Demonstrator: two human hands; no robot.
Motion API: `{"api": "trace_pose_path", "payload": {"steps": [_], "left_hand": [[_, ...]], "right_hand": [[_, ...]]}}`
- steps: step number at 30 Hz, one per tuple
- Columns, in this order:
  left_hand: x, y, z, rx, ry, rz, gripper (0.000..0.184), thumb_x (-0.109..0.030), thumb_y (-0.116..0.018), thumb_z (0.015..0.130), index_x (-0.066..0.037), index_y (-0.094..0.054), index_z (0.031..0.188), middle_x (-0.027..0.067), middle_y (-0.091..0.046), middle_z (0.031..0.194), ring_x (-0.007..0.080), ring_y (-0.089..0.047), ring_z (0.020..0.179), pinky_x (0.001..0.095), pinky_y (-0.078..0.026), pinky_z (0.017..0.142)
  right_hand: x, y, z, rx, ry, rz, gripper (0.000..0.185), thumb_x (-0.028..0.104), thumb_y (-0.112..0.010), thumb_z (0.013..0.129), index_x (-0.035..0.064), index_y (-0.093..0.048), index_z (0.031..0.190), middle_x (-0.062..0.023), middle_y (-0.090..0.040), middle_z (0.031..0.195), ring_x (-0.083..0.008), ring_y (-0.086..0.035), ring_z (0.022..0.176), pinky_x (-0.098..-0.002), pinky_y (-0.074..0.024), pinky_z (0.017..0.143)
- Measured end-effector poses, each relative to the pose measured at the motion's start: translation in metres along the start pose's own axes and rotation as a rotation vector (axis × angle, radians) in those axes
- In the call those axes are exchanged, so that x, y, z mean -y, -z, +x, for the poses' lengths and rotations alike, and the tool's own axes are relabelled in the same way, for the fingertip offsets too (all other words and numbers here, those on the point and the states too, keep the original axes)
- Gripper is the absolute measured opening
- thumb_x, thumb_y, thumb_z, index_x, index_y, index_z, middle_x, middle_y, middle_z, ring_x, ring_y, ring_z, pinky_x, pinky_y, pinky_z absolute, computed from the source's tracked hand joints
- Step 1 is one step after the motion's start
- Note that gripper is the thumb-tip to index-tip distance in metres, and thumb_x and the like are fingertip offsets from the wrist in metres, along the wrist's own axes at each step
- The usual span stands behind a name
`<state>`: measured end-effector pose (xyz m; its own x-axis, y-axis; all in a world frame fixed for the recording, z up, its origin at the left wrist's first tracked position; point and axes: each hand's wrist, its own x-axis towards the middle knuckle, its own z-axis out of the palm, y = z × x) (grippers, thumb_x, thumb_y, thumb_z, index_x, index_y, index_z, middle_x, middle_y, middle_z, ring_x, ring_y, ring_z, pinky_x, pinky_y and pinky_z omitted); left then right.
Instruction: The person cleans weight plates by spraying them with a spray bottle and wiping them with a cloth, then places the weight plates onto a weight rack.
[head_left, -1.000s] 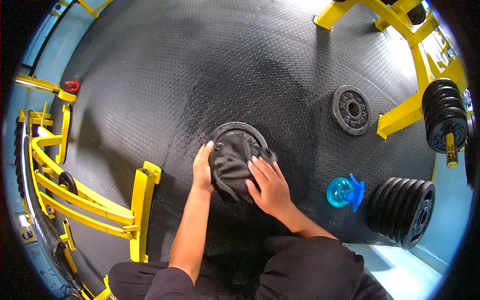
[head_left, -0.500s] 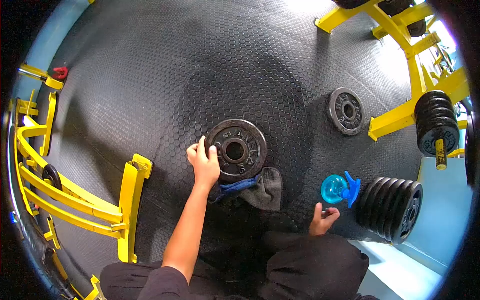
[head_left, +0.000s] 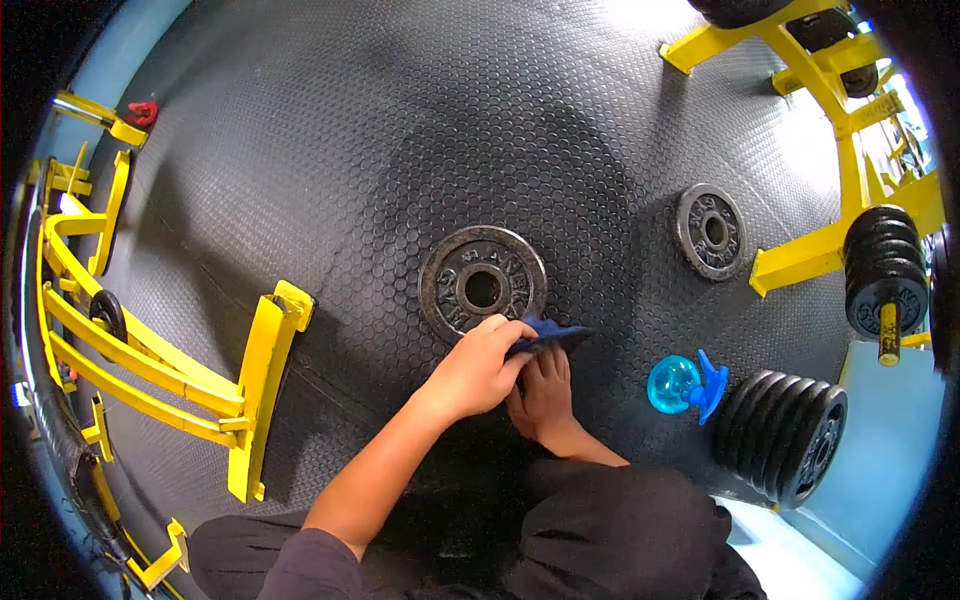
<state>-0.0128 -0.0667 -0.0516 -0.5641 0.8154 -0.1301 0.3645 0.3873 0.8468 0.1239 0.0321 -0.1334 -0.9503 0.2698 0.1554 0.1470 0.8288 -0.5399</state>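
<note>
- Left hand (head_left: pixel 478 368): fingers bent and closed on the cloth (head_left: pixel 556 333), thumb side toward the right hand; the grip is pinched, with little opening between the fingertips.
- Right hand (head_left: pixel 547 396): just beside the left, fingers extended to the cloth's underside; whether they clasp it or only touch it cannot be told.
- Cloth: dark blue, folded, at the lower right rim of the near plate.
- Near plate (head_left: pixel 440 290): a round weight with raised lettering and an open central hole, lying flat on the floor (head_left: pixel 400 130) in front of the person, its lower rim partly hidden by the left hand.
- Bottle (head_left: pixel 671 384): a clear blue container with a blue spray head (head_left: pixel 712 388), lying to the right of the hands; its liquid level cannot be made out.
- Stack (head_left: pixel 775 430): several black plates standing on edge, face to face, near the spray head.
- Far plate (head_left: pixel 690 240): flat on the floor, well apart from the near plate.
- Rack (head_left: pixel 800 265): yellow, at right, with black weights (head_left: pixel 882 265) on its peg.
- Frame (head_left: pixel 258 390): yellow, at left.
</note>
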Motion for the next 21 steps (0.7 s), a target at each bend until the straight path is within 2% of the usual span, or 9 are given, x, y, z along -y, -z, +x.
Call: {"api": "trace_pose_path", "payload": {"steps": [1, 2, 4, 5, 6, 16, 18, 20, 21], "left_hand": [[-0.004, 0.002, 0.002, -0.006, 0.042, -0.051, 0.032, -0.008, -0.064, 0.086, -0.003, -0.060, 0.116, 0.0202, -0.061, 0.106, 0.0397, -0.059, 0.105, 0.0451, -0.048, 0.093], [-0.007, 0.003, 0.003, -0.003, 0.086, -0.101, 0.031, -0.008, -0.062, 0.086, -0.002, -0.060, 0.116, 0.0211, -0.062, 0.108, 0.0410, -0.059, 0.107, 0.0448, -0.046, 0.095], [-0.015, 0.006, 0.004, -0.007, 0.071, -0.090, 0.031, -0.008, -0.061, 0.086, -0.003, -0.059, 0.117, 0.0214, -0.062, 0.109, 0.0413, -0.058, 0.108, 0.0451, -0.046, 0.096], [-0.020, 0.008, 0.004, -0.025, 0.054, -0.085, 0.031, -0.008, -0.060, 0.086, -0.003, -0.059, 0.118, 0.0216, -0.062, 0.110, 0.0416, -0.058, 0.109, 0.0453, -0.046, 0.096], [-0.026, 0.012, 0.001, 0.039, 0.043, -0.083, 0.032, -0.007, -0.058, 0.087, -0.003, -0.058, 0.119, 0.0222, -0.062, 0.111, 0.0420, -0.058, 0.111, 0.0460, -0.046, 0.097], [-0.083, 0.002, 0.006, 0.224, -0.114, -0.604, 0.041, -0.003, -0.060, 0.087, -0.003, -0.051, 0.127, 0.0205, -0.057, 0.122, 0.0400, -0.055, 0.118, 0.0444, -0.043, 0.102], [-0.085, 0.007, 0.016, 0.149, -0.098, -0.810, 0.037, -0.005, -0.058, 0.092, -0.001, -0.050, 0.129, 0.0160, -0.058, 0.122, 0.0302, -0.058, 0.117, 0.0388, -0.043, 0.102], [-0.093, 0.004, 0.023, 0.274, 0.010, -1.101, 0.035, -0.007, -0.056, 0.097, -0.002, -0.049, 0.131, 0.0081, -0.059, 0.120, 0.0165, -0.056, 0.114, 0.0318, -0.042, 0.101], [-0.102, 0.005, 0.027, 0.280, 0.052, -1.431, 0.035, -0.007, -0.056, 0.098, -0.003, -0.048, 0.131, 0.0075, -0.057, 0.120, 0.0136, -0.056, 0.111, 0.0289, -0.044, 0.096]], "right_hand": [[-0.001, 0.001, 0.013, 0.149, -0.046, -0.011, 0.059, 0.032, -0.061, 0.089, -0.0019, -0.048, 0.136, -0.0246, -0.048, 0.136, -0.0491, -0.044, 0.125, -0.0588, -0.0328, 0.107], [-0.005, -0.003, 0.019, 0.151, -0.049, -0.006, 0.059, 0.032, -0.061, 0.089, -0.0019, -0.048, 0.136, -0.0246, -0.048, 0.136, -0.0491, -0.044, 0.125, -0.0588, -0.0328, 0.107], [-0.007, -0.008, 0.033, 0.202, 0.108, -0.017, 0.057, 0.033, -0.061, 0.085, 0.0023, -0.052, 0.132, -0.0223, -0.051, 0.134, -0.0460, -0.045, 0.126, -0.0574, -0.0333, 0.106], [-0.005, -0.001, 0.043, 0.370, 0.039, 0.019, 0.050, 0.032, -0.061, 0.083, 0.0076, -0.055, 0.126, -0.0181, -0.057, 0.127, -0.0408, -0.049, 0.125, -0.0573, -0.0336, 0.105], [-0.008, 0.004, 0.043, 0.347, 0.151, 0.036, 0.038, 0.028, -0.058, 0.087, 0.0112, -0.056, 0.121, -0.0121, -0.062, 0.118, -0.0313, -0.057, 0.118, -0.0513, -0.0423, 0.099], [-0.019, 0.031, 0.017, 0.344, 0.060, -0.004, 0.047, 0.037, -0.053, 0.092, 0.0059, -0.052, 0.127, -0.0160, -0.056, 0.125, -0.0333, -0.052, 0.123, -0.0490, -0.0398, 0.104], [-0.020, 0.033, 0.017, 0.324, 0.036, -0.025, 0.049, 0.039, -0.052, 0.093, 0.0049, -0.051, 0.129, -0.0168, -0.055, 0.126, -0.0337, -0.051, 0.124, -0.0486, -0.0393, 0.104], [-0.021, 0.033, 0.020, 0.303, 0.015, -0.052, 0.051, 0.041, -0.051, 0.094, 0.0038, -0.050, 0.130, -0.0176, -0.054, 0.128, -0.0341, -0.050, 0.125, -0.0481, -0.0388, 0.105], [-0.022, 0.033, 0.024, 0.296, 0.008, -0.071, 0.052, 0.041, -0.051, 0.095, 0.0033, -0.050, 0.130, -0.0179, -0.053, 0.129, -0.0343, -0.049, 0.125, -0.0479, -0.0386, 0.106]]}}
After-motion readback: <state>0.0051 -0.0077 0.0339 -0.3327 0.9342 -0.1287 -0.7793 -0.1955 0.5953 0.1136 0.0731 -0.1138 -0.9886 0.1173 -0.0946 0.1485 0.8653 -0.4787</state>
